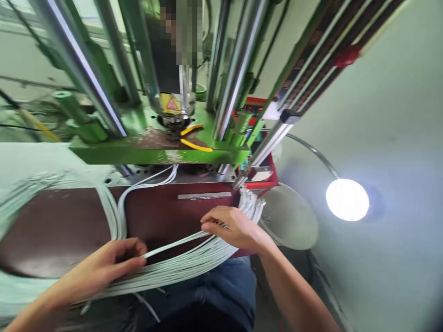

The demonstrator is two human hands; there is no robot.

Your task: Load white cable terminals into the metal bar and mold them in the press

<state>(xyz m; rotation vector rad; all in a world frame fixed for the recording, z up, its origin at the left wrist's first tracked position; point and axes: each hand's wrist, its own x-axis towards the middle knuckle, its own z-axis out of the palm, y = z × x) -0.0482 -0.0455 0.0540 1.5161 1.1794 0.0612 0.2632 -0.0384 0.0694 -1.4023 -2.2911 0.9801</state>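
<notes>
Triangular warning sign (171, 104), yellow label (164, 100) on green machine (110, 155), red digits (256, 109) unreadable

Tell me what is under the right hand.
White cables pass under the right hand and show on both sides of it; the part it covers can't be seen.

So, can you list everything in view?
Green metal machine with steel rods: one, green, top centre
Yellow-handled pliers: one pair, yellow, on machine ledge
Triangle warning label: one, yellow, above pliers
Thin white cables: many, white, along tabletop
Maroon tabletop: one, maroon, below machine
Flat narrow strip: one, grey, on tabletop
Round lit lamp: one, white, right
Round pale bin: one, pale, right of tabletop
Red-framed box: one, red, beside machine
Blue trousers: one pair, blue, bottom
Left hand: one, bare, on cables
Right hand: one, bare, on cables
</notes>
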